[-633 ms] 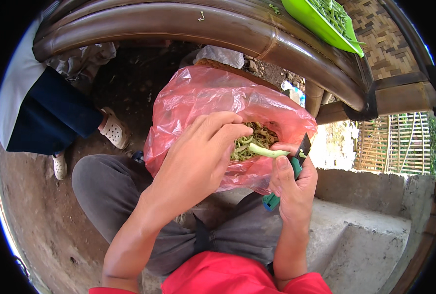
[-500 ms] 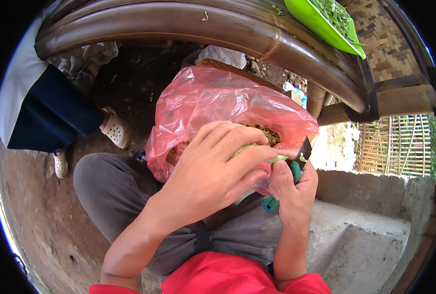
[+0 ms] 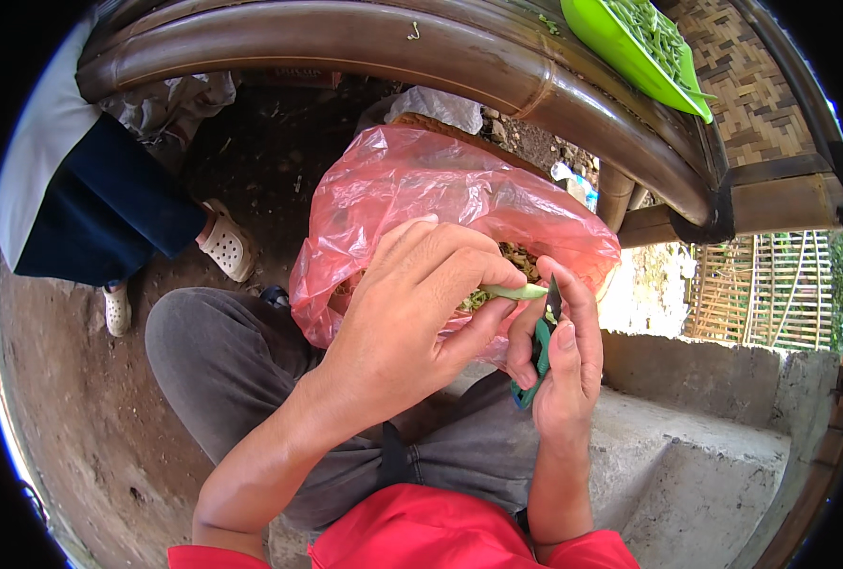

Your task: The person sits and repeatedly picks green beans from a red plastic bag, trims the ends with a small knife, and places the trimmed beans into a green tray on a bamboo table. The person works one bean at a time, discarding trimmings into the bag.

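Observation:
My left hand pinches a pale green bean pod between thumb and fingers, its tip pointing right. My right hand is wrapped round a small knife with a green handle and a dark blade. The blade stands nearly upright beside the pod's tip, with a pale scrap stuck to it. Beneath both hands an open pink plastic bag holds greenish and brownish cuttings, partly hidden by my left hand.
A bamboo bench spans the far side, bearing a bright green tray of cut green beans. At left stands another person in pale clogs. A concrete step lies at my right.
The blade has turned more upright, and my right fingers have straightened and shifted. More of the pod shows between my hands. The view has shifted slightly.

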